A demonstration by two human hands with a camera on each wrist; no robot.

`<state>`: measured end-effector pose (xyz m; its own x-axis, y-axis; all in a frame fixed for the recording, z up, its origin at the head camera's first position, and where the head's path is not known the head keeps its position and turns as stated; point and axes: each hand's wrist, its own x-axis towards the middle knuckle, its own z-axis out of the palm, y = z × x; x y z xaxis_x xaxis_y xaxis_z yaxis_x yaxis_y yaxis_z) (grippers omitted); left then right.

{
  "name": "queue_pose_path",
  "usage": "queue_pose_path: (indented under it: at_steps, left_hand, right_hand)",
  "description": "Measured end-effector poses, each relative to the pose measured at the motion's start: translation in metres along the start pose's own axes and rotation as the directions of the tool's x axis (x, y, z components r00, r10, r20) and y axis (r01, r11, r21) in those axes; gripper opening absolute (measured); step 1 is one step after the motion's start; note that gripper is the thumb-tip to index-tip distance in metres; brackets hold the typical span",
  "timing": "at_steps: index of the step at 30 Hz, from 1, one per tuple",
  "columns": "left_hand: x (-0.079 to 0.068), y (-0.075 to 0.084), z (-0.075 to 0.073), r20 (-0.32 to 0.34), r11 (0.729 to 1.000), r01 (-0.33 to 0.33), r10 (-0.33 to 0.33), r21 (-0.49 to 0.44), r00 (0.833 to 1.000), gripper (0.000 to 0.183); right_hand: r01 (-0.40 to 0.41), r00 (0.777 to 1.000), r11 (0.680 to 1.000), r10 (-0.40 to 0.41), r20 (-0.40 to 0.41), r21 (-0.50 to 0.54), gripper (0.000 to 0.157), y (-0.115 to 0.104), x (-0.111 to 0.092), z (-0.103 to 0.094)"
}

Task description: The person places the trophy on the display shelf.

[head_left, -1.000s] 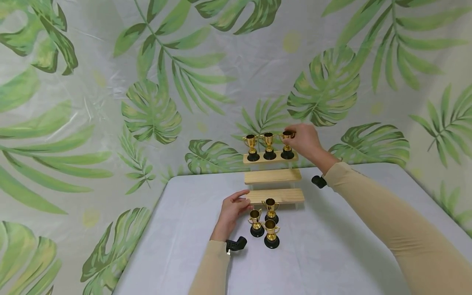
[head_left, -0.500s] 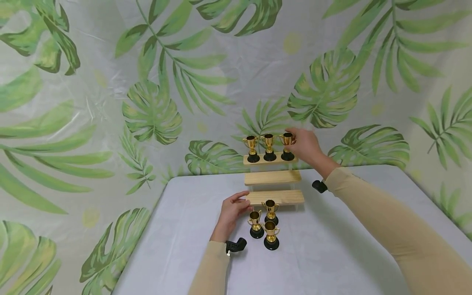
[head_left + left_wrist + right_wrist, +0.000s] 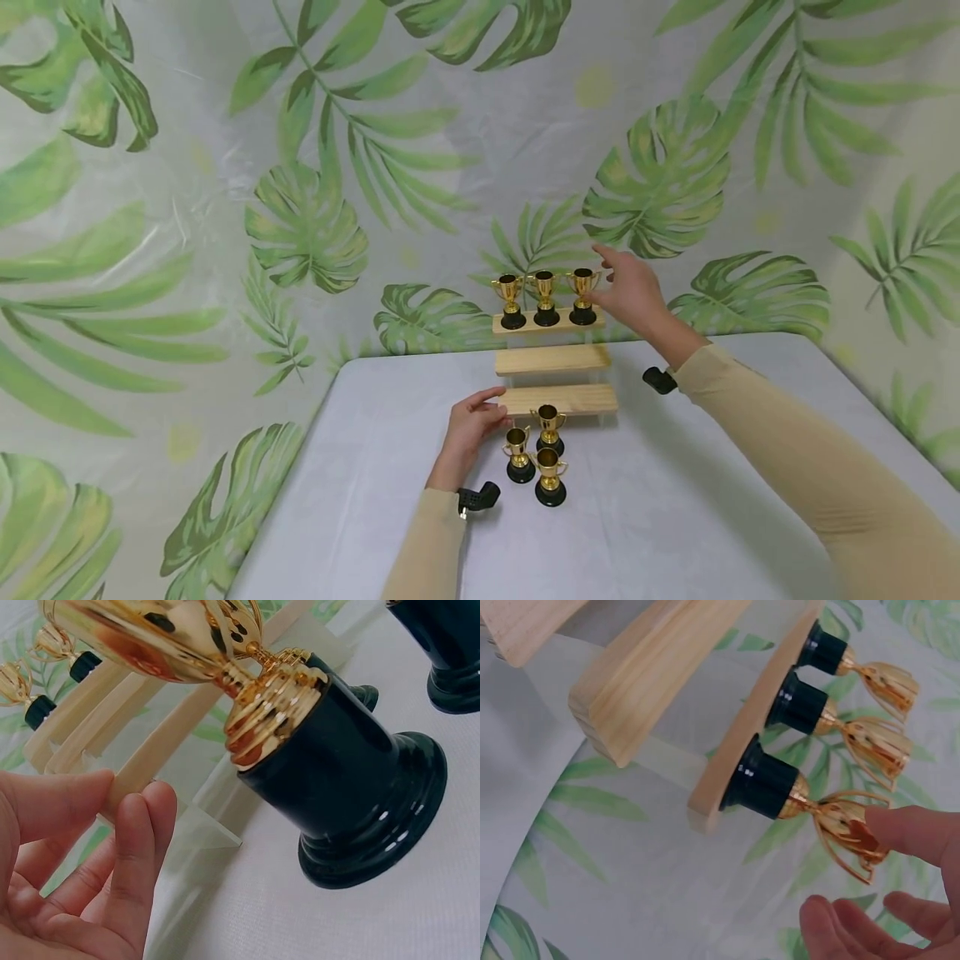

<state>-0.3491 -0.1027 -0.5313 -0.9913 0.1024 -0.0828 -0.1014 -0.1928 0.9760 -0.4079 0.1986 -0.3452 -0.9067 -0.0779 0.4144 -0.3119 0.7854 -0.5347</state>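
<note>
The small trophies (image 3: 546,297) have shiny gold cups and glossy black bases, on the top shelf and on the table alike, and the stepped shelves (image 3: 553,360) are pale, unpainted wood with a light grain. The table (image 3: 675,500) is covered in a plain cloth of very pale grey-white, while the backdrop (image 3: 315,167) behind it is a whitish sheet printed with large tropical leaves in light and dark green, dotted with faint yellow-green spots. Both arms wear plain tan sleeves (image 3: 810,467), and a small black device (image 3: 480,498) sits at each wrist.
</note>
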Motion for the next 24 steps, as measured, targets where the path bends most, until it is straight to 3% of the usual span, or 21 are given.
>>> queue_pose_path:
  at_steps: [11, 18, 24]
  left_hand:
    - [-0.001, 0.002, 0.001, -0.008, 1.000, 0.000, -0.001, -0.015, 1.000, 0.038]
    - [0.000, 0.002, 0.001, -0.004, 1.000, 0.001, -0.001, -0.005, 1.000, 0.039]
    - [-0.001, 0.000, -0.001, -0.010, 1.000, 0.004, -0.004, 0.005, 1.000, 0.040]
  right_hand:
    - [0.009, 0.995, 1.000, -0.007, -0.098, 0.023, 0.080, -0.019, -0.027, -0.023]
    - [0.047, 0.995, 0.994, -0.038, -0.096, 0.098, 0.077, -0.030, -0.052, -0.030]
    - [0.056, 0.995, 0.988, -0.044, -0.087, 0.142, 0.076, -0.037, -0.079, -0.023]
